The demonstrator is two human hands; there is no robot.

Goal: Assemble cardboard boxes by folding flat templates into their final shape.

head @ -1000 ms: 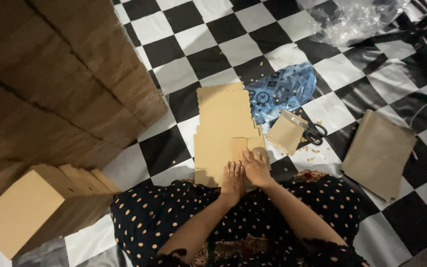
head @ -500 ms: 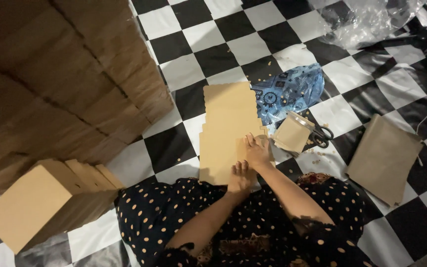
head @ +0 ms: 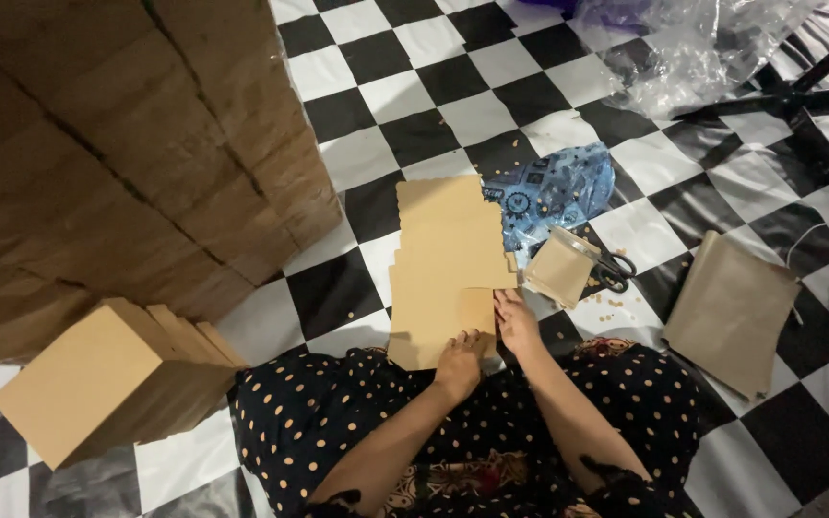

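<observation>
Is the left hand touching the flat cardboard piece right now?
Touching. The head view shows the left hand resting flat on the near end of the flat cardboard piece, no gap visible.

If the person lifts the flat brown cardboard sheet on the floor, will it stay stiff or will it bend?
The cardboard sheet lies quite flat under the left hand and right hand, so it probably stays fairly stiff. It looks thin, so likely light. On the smooth checkered floor it may slide easily when pushed.
</observation>
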